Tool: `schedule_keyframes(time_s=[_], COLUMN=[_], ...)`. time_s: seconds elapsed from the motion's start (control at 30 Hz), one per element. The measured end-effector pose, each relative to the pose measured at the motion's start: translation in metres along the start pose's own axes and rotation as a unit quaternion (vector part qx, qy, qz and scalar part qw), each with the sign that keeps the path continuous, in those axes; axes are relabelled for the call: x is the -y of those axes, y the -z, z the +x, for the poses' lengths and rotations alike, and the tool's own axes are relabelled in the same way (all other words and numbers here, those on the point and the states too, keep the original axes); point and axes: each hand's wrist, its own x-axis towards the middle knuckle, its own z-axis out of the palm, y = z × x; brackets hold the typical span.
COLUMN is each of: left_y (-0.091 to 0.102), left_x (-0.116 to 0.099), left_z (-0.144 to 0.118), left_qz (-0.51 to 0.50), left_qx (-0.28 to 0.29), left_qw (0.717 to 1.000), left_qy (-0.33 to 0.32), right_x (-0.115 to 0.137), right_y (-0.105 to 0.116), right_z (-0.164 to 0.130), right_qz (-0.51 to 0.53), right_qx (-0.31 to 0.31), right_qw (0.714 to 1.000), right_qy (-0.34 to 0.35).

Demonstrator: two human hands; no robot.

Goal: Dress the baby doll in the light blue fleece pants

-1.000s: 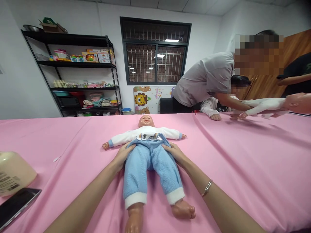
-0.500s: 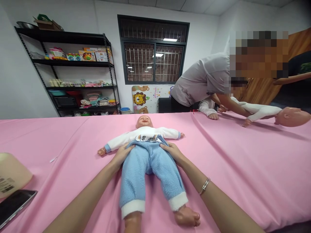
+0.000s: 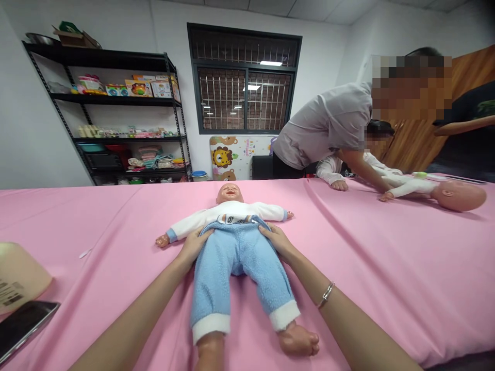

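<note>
A baby doll [image 3: 230, 192] lies on its back on the pink sheet, head away from me, arms spread. It wears a white top [image 3: 209, 215] with blue cuffs and fleecy light-blue trousers [image 3: 240, 250] with white hems; its feet are bare. My left hand [image 3: 194, 243] grips the trousers' waist at the left hip, thumb on the front and fingers hidden at the side. At the right hip my right hand [image 3: 277, 239] does likewise. The waistband gapes a little across the belly, where a printed patch of cloth shows.
A cream bottle [image 3: 21, 278] and a phone [image 3: 27, 327] lie at the near left. Across the table [image 3: 386, 268] to the right, a person in a grey shirt [image 3: 328, 123] leans over a second doll [image 3: 458, 196]. Black shelves [image 3: 116, 98] stand behind, left of the window.
My hands stay at the doll's hips, and the trousers have shifted only slightly upward at the waist. On the right, the other person has lowered the second doll onto the table.
</note>
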Motion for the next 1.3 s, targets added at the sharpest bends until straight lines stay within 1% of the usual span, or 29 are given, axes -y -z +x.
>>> schedule_keyframes(time_s=[0.2, 0.33, 0.47, 0.6, 0.7, 0.97, 1.17, 1.3], left_y=[0.0017, 0.002, 0.0026, 0.0032, 0.0035, 0.003, 0.0016, 0.0016], left_x=[0.0026, 0.0044, 0.0055, 0.0049, 0.0043, 0.0007, -0.0009, -0.0018], left_z=[0.0003, 0.001, 0.002, 0.0027, 0.0027, 0.0022, 0.0012, 0.0004], left_qz=[0.003, 0.001, 0.004, 0.006, 0.009, 0.023, 0.019, 0.015], left_qx=[0.005, 0.002, 0.002, 0.009, 0.008, 0.012, 0.002, -0.003], left_qw=[1.0, 1.0, 1.0, 1.0, 1.0, 0.999, 1.0, 1.0], left_qy=[0.01, 0.001, -0.001, 0.0, -0.001, -0.019, -0.014, -0.011], right_x=[0.0018, 0.0053, 0.0023, -0.0019, -0.0007, 0.0065, 0.005, 0.005], right_y=[-0.0015, -0.0032, -0.0016, 0.0002, -0.0006, -0.004, -0.0029, -0.0036], right_z=[-0.0031, -0.005, -0.0023, 0.0007, 0.0, -0.0042, -0.0029, -0.003], right_qz=[-0.001, -0.012, -0.024, -0.028, -0.012, 0.008, -0.003, -0.001], right_qx=[0.007, 0.0, -0.002, 0.0, 0.006, -0.008, -0.006, -0.004], right_qw=[1.0, 1.0, 1.0, 1.0, 1.0, 1.0, 1.0, 1.0], right_qy=[-0.009, -0.014, -0.015, -0.009, -0.004, -0.026, -0.02, -0.027])
